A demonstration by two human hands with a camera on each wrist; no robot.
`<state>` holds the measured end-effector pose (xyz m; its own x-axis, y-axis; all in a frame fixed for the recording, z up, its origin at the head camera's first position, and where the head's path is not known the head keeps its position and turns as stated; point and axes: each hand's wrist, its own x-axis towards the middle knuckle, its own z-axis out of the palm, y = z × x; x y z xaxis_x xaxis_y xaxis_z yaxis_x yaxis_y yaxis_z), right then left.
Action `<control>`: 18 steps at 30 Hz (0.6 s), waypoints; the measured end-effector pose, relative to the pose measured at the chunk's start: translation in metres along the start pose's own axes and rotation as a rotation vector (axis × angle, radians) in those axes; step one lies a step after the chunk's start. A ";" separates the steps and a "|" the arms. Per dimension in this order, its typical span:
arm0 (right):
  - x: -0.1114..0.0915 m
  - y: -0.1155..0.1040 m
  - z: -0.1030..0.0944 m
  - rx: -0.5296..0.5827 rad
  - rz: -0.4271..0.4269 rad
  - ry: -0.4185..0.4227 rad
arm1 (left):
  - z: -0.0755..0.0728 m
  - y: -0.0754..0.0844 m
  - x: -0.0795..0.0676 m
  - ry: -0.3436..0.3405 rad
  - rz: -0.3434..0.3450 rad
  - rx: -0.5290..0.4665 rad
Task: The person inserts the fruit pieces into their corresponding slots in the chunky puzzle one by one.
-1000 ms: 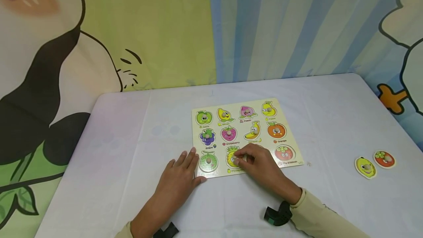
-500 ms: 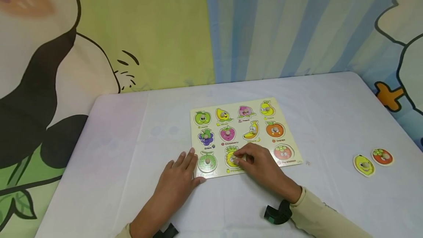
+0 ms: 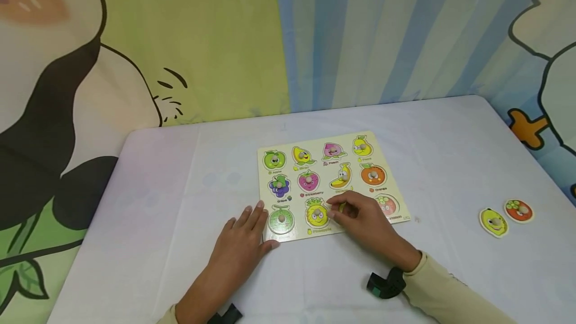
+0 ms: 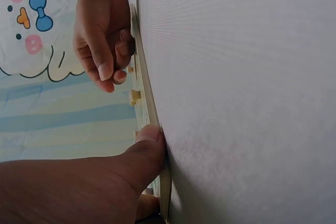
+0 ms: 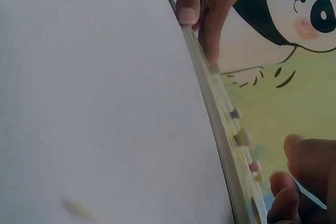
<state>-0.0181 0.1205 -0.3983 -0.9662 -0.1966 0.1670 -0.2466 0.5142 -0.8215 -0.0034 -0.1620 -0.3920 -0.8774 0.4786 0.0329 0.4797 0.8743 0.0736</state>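
A wooden fruit peg puzzle board (image 3: 299,221) lies on the white table. My left hand (image 3: 240,244) rests on its left edge, fingers straight; the thumb (image 4: 147,142) touches the near edge in the left wrist view. The pineapple piece (image 3: 317,218) sits in its slot in the front row, its knob bare. Just right of it hovers my right hand (image 3: 366,221), fingers loosely bent and holding nothing. That hand hides the slot beneath it and part of a pale red fruit picture (image 3: 387,204) without a knob. Other knobbed fruits, such as the banana (image 3: 342,176), fill the rows behind.
Two loose knobbed pieces, a yellow lemon (image 3: 493,222) and a red round fruit (image 3: 519,211), lie on the table (image 3: 450,164) far to the right. A cartoon-printed cloth (image 3: 202,39) stands behind the table. Black wrist devices (image 3: 386,284) sit at both wrists.
My right hand has let go of the pineapple's knob and moved slightly right and up. The left hand stays at the board's edge. The head view has shifted slightly.
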 end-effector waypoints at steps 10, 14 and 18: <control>-0.004 0.013 -0.035 0.007 0.039 0.102 | -0.001 0.000 0.000 -0.003 0.006 0.006; -0.006 0.016 -0.040 -0.016 0.047 0.125 | 0.000 0.000 0.000 0.002 0.009 0.012; -0.008 0.018 -0.043 -0.011 0.073 0.131 | 0.001 0.000 0.001 0.002 0.004 0.015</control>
<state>-0.0184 0.1670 -0.3909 -0.9830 -0.0484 0.1772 -0.1755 0.5324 -0.8281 -0.0044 -0.1616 -0.3927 -0.8753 0.4824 0.0348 0.4836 0.8733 0.0590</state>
